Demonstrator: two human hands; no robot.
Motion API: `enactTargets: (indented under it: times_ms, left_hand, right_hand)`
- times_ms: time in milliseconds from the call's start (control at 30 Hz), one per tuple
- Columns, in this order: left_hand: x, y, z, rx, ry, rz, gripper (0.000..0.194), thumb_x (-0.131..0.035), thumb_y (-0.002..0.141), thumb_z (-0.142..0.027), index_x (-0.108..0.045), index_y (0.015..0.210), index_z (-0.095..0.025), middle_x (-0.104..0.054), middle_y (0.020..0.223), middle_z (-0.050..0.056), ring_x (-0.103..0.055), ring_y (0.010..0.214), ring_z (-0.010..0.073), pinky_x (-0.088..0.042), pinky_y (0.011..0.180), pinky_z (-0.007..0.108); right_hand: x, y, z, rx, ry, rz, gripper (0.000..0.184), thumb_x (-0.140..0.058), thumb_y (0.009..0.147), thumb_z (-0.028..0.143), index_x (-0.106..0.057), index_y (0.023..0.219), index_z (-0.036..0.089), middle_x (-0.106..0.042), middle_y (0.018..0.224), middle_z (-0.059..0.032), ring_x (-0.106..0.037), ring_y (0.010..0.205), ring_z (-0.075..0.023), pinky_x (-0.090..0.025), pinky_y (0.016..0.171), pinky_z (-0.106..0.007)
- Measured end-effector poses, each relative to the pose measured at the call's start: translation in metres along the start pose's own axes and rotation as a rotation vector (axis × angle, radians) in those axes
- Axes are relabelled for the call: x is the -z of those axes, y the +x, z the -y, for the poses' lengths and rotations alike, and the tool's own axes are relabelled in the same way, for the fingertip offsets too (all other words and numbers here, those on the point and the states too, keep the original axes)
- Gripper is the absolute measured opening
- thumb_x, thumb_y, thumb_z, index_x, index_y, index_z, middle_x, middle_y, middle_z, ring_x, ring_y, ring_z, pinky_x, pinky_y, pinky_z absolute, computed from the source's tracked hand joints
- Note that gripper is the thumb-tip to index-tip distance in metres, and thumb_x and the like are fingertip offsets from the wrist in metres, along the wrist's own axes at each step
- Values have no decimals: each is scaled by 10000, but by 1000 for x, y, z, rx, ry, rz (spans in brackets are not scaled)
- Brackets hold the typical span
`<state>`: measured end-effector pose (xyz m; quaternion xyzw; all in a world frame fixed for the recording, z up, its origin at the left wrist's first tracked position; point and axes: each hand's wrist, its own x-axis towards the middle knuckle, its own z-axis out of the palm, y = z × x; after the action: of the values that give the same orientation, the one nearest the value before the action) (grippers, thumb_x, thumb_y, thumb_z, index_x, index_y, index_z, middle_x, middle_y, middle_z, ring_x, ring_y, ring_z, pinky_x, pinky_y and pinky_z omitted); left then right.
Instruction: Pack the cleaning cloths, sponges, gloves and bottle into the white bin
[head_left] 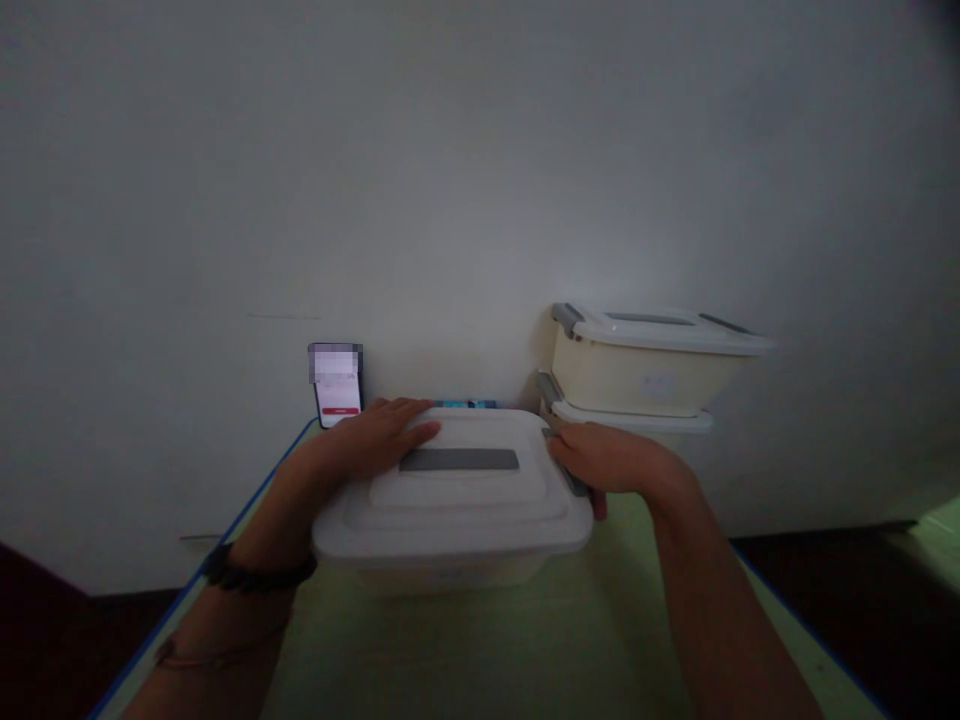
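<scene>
A cream storage box with a white lid [457, 515] and grey fittings is in front of me on the table. My left hand [382, 437] rests on the lid's left side, fingers stretched toward the back and thumb pointing at the grey strip in the middle. At the right end, my right hand [592, 455] grips the grey latch [568, 470], its thumb side on top and fingertips curling down past the lid's edge. The lid sits on the box; whether the left latch is fastened is hidden by my left hand and arm.
Two similar boxes stand stacked at the back right, an upper box [630, 375] on a lower box [637, 422]. A lit phone [337, 388] leans against the wall [450, 200] at the back left. Something blue [465, 405] shows behind the lid. The green table [465, 650] has blue edges.
</scene>
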<state>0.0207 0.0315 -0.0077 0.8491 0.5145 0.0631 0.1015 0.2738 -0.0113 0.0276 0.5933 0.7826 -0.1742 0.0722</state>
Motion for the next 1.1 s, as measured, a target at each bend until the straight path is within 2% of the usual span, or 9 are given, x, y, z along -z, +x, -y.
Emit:
enactTargets:
  times_ms: [267,367,567,800,1100]
  left_hand:
    - [4,-2,-3,33,-11,32,616,-212,847,-544,-308,1329,-172,-393,1360,95,-361,1219,252,-276,1001,407]
    - [4,-2,-3,30,14,44,605,-208,855,-522,-300,1333,-162,-382,1369,94,-352,1224,251,-268,1006,396]
    - [5,-3,-6,20,58,50,599,-202,870,-469,-304,1329,-98,-379,1365,119,-353,1218,254,-241,1018,373]
    - [6,-3,-9,33,79,58,579,-201,870,-461,-306,1330,-125,-392,1361,95,-358,1215,240,-256,1008,351]
    - [6,-5,-7,24,93,53,577,-201,872,-462,-297,1334,-131,-390,1363,96,-359,1215,243,-253,1007,355]
  right_hand:
    - [1,2,-7,67,40,35,420,-209,900,227,-582,939,40,-695,702,-129,-629,475,-140,-445,547,-225]
    - [1,3,-10,83,47,61,424,-216,903,236,-600,879,57,-687,646,-115,-637,504,-147,-448,559,-222]
    - [0,6,-18,85,139,101,436,-189,899,229,-583,886,42,-668,579,-102,-641,512,-149,-456,555,-221]
    - [1,5,-18,91,102,84,432,-190,902,227,-574,892,31,-679,609,-121,-654,553,-150,-448,585,-208]
    - [-1,6,-21,93,168,104,464,-187,891,242,-596,768,63,-658,526,-97,-653,571,-155,-447,673,-237]
